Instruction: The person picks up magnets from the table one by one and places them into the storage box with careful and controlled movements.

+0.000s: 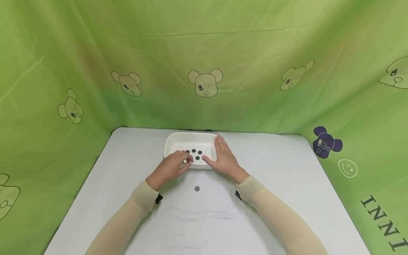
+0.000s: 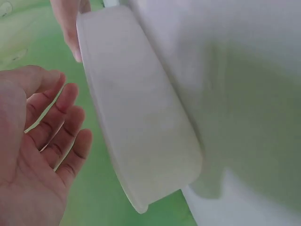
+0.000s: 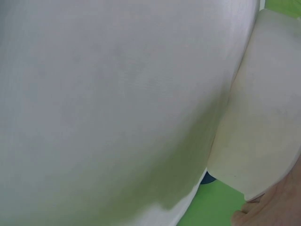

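Observation:
A white rectangular basin [image 1: 191, 165] stands at the table's far side, with several dark round discs [image 1: 199, 152] on its floor. My left hand [image 1: 173, 164] hovers over the basin's front left rim, its fingers loosely bent. The left wrist view shows that hand [image 2: 42, 127] beside the basin's wall [image 2: 136, 103], and I see nothing in its fingers. Over the right rim lies my right hand [image 1: 226, 159], fingers straight and together, thumb reaching toward the front rim. Only part of that hand [image 3: 273, 202] shows in the right wrist view, against the basin's edge.
A single grey disc [image 1: 197, 188] lies on the white-covered table [image 1: 271, 170], in front of the basin. Green cloth [image 1: 204, 42] printed with bear heads surrounds the table at the back and both sides. Dark bands sit at both sleeve cuffs.

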A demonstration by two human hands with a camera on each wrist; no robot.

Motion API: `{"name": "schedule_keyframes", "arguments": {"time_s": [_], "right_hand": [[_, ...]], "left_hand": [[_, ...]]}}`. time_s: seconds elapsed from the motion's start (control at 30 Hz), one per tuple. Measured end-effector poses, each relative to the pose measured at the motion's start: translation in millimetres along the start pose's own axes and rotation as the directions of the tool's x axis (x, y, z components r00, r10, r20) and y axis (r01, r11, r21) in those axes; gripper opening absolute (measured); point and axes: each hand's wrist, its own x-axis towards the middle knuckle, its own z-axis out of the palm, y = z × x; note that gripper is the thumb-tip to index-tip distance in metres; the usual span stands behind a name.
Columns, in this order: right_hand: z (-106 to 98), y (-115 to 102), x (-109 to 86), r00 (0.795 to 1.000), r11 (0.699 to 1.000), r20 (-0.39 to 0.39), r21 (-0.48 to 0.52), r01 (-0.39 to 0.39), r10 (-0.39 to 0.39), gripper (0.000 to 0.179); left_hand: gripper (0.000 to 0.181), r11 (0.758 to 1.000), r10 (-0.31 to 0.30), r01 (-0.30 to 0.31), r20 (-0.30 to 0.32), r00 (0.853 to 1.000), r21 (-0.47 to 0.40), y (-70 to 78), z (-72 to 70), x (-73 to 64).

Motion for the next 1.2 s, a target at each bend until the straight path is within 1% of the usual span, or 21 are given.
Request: {"name": "schedule_keyframes", "arguments": {"time_s": [0.13,0.27,0.37,0.57,0.8,0.9,1.07,1.2], "right_hand": [[0.0,0.2,-0.2,1.0,1.0,0.011,-0.005,-0.008,0.008,0.11],[0.5,0.6,-0.4,1.0,1.0,0.009,-0.008,-0.01,0.011,0.11],[1.0,0.3,-0.9,1.0,1.0,0.011,-0.007,-0.011,0.011,0.111],[0.9,-0.4,-1.0,1.0,1.0,0.012,-0.011,-0.011,0.011,0.111],[-0.3,-0.8,-0.7,1.0,1.0,0.006,-0.005,-0.008,0.008,0.11],[0.7,-0.2,-0.5,1.0,1.0,0.001,-0.012,-0.006,0.006,0.11],[2.1,1.2,0.1,1.0,1.0,-0.002,-0.019,-0.006,0.006,0.111],[2.7,1.9,0.9,1.0,1.0,-0.003,-0.016,-0.006,0.006,0.111]], "left_hand": [[0.01,1.0,0.007,-0.007,0.023,1.0,0.013,3.7,5.9,-6.3],[0.012,1.0,0.026,-0.026,0.031,0.999,0.001,6.0,10.8,-10.8],[0.014,0.999,0.035,-0.034,0.049,0.998,-0.005,7.3,14.4,-14.5],[0.018,0.998,0.06,-0.061,0.091,0.994,0.006,11.3,20.7,-22.2],[0.017,0.995,0.094,-0.096,0.117,0.989,0.01,15.6,29.1,-28.7],[0.017,0.995,0.097,-0.101,0.134,0.986,0.022,16.5,33.4,-30.3],[0.02,0.996,0.085,-0.089,0.156,0.984,0.016,17.5,39.1,-31.9],[0.022,0.997,0.07,-0.076,0.175,0.982,0.033,17.7,41.6,-32.6]]}}
